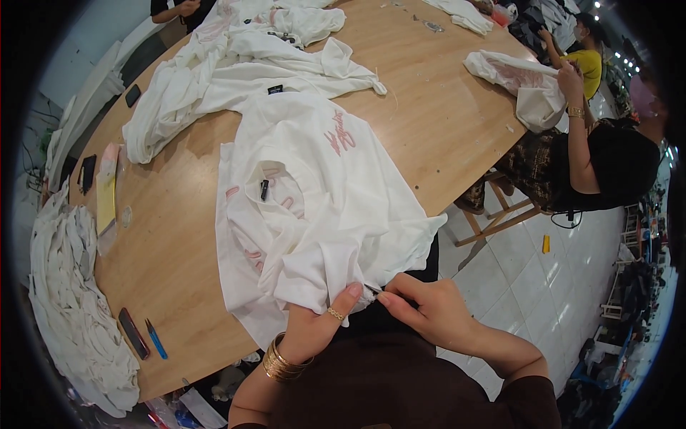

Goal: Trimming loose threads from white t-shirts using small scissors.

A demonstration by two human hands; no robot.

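Note:
A white shirt [357, 193] with pink lettering lies over the table edge and hangs toward my lap. Its dark neck label shows inside the collar, along with several pink marks. My left hand [323, 325] grips a gathered part of the shirt, thumb on top and the other fingers hidden under the cloth. Close by on the right, my right hand [432, 309] is closed in a pinch. A thin, dark, pointed tool [372, 289] juts from its fingertips against the fabric; its kind is mostly hidden by the fingers.
More white shirts [207, 71] are heaped at the table's far left. A white garment pile [71, 300] stands beyond the left edge. Blue tweezers [156, 339] and a phone [134, 333] lie near left on the wooden table [171, 286]. A person [593, 157] sits at right, handling a white garment [525, 86].

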